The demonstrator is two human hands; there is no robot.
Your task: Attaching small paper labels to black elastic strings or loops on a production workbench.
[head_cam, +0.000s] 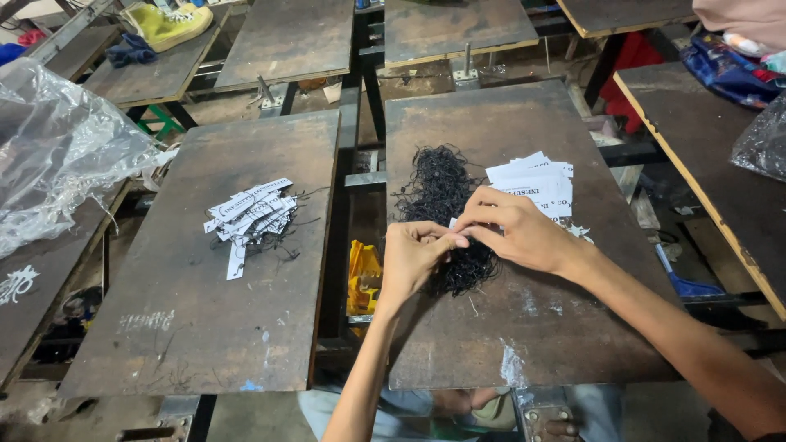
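My left hand (412, 258) and my right hand (516, 231) meet over a heap of thin black strings (442, 192) on the right wooden board (532, 319). The fingertips of both hands pinch together at a small white tag and a string between them; the tag is mostly hidden. A stack of white paper tags (536, 184) lies just beyond my right hand. On the left board (188, 327) rests a loose pile of white tags with black strings attached (250, 217).
Crumpled clear plastic sheeting (57, 147) covers the far left. Several more dark boards stand behind. A yellow shoe (168, 23) sits on one. A yellow object (362, 274) shows in the gap between the boards. Fabric and plastic lie at right (741, 69).
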